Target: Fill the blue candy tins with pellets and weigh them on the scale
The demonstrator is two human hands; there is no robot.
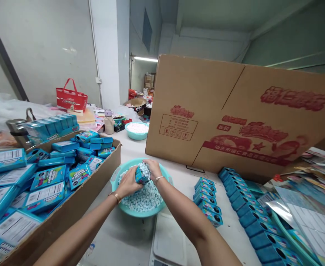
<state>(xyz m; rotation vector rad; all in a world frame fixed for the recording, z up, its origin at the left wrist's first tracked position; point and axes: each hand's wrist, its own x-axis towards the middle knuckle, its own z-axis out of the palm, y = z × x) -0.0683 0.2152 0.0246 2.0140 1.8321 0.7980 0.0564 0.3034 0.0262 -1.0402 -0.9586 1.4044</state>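
Observation:
Over a turquoise basin [115, 184] of small pale-blue candies [142, 199], my left hand [127, 183] grips a small blue candy box [141, 176]. The box is tilted, and candies are heaped at its upper end. Curled against that heap from the right, my right hand [153, 168] has its fingers closed around some of the candies. Its fingertips are partly hidden behind the box and candies. Just below the basin lies a white scale [170, 236], under my right forearm.
On the left, a cardboard carton [79, 207] holds many blue boxes. Blue boxes stand in a short row [206, 199] and a longer row [248, 214] on the right. A large brown carton [206, 111] stands behind. Farther back sits another basin [136, 135].

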